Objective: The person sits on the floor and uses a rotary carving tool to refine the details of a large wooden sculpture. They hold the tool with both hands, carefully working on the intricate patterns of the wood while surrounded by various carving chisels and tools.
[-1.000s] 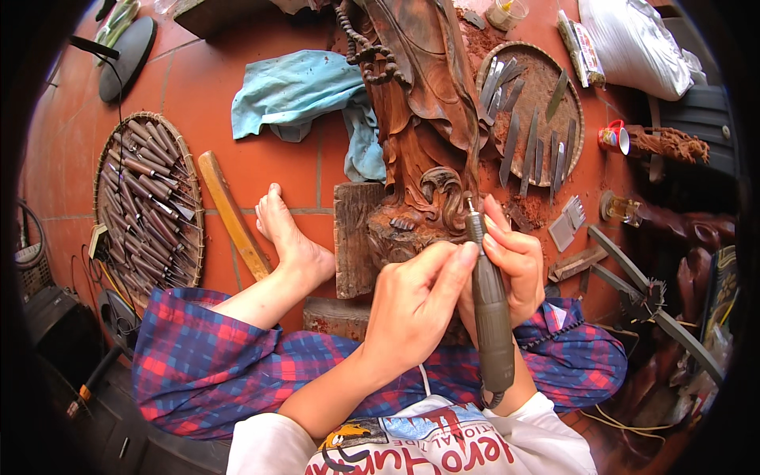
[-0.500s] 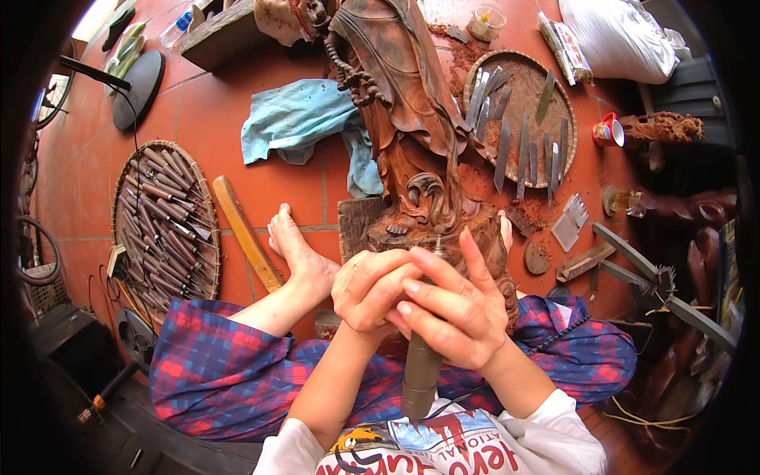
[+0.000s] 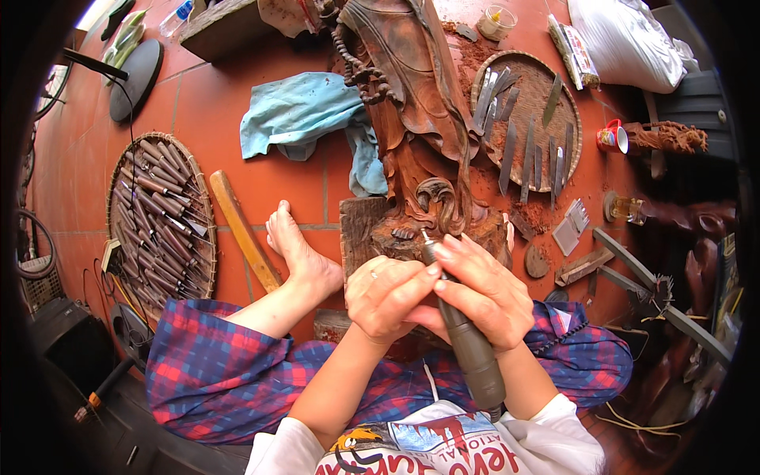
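My right hand (image 3: pixel 492 301) is wrapped round a dark olive rotary carving tool (image 3: pixel 480 360), which slants up and to the left. My left hand (image 3: pixel 389 297) is curled closed against the tool's left side, its fingertips and thumb meeting the front of the barrel; part of that grip is hidden. The tool's thin metal bit points at the base of a carved reddish-brown wooden statue (image 3: pixel 423 119) lying away from me. A curled scroll-shaped carving stands just beyond the tip. Whether the bit touches the wood I cannot tell.
On the left lie a round woven tray (image 3: pixel 212 261) of wood-handled chisels and a wooden mallet-like stick (image 3: pixel 241 229). A light-blue cloth (image 3: pixel 293 115) rests beside the statue. To the right is another woven tray (image 3: pixel 518 75) with flat metal blades, and a red mug (image 3: pixel 609 138).
The rotary tool has swung its rear end to the right, and its bit now shows at the statue's base. My right hand's raised fingers have folded down onto the tool; both hands shifted slightly right.
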`<act>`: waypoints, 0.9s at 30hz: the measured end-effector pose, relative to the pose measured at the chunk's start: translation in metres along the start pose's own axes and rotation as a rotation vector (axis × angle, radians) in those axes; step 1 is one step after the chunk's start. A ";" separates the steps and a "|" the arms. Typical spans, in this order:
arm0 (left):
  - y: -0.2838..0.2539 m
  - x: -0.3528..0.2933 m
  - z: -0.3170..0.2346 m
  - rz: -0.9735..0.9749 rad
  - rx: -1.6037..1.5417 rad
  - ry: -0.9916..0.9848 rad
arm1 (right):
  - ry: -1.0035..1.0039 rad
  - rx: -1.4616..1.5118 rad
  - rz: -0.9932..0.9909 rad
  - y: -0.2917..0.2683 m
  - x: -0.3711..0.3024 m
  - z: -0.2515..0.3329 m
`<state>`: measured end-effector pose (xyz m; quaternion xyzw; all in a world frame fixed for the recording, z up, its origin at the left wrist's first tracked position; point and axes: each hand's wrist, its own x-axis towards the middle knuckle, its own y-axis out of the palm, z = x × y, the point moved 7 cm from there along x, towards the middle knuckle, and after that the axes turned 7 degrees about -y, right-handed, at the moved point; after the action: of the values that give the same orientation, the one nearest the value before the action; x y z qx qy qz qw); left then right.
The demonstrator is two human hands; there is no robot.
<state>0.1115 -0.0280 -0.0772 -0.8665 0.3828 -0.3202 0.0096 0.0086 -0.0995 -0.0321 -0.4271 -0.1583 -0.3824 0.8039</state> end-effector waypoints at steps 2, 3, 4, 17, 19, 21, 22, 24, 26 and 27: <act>0.008 0.003 -0.001 0.013 -0.011 -0.012 | 0.087 -0.047 -0.070 -0.008 -0.009 -0.004; 0.012 0.005 0.000 0.030 -0.002 -0.024 | 0.088 -0.098 -0.133 -0.010 -0.016 -0.007; 0.017 0.007 0.001 0.047 0.007 -0.037 | 0.198 -0.077 -0.108 -0.014 -0.019 -0.010; 0.039 0.002 0.009 0.096 0.071 -0.224 | 0.421 0.024 -0.071 -0.014 -0.037 -0.050; 0.040 0.003 0.009 0.099 0.064 -0.231 | 0.429 0.036 -0.087 -0.013 -0.038 -0.051; 0.040 0.002 0.010 0.101 0.070 -0.237 | 0.431 0.033 -0.086 -0.013 -0.037 -0.051; 0.040 0.002 0.011 0.103 0.073 -0.239 | 0.430 0.028 -0.077 -0.012 -0.036 -0.051; 0.039 0.002 0.011 0.103 0.070 -0.246 | 0.430 0.026 -0.067 -0.011 -0.035 -0.050; 0.038 0.003 0.011 0.101 0.061 -0.256 | 0.432 0.036 -0.063 -0.011 -0.034 -0.050; 0.037 0.003 0.011 0.098 0.053 -0.263 | 0.433 0.043 -0.060 -0.010 -0.035 -0.051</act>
<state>0.0943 -0.0587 -0.0938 -0.8806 0.4117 -0.2130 0.0983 -0.0253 -0.1272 -0.0761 -0.3127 -0.0028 -0.4855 0.8164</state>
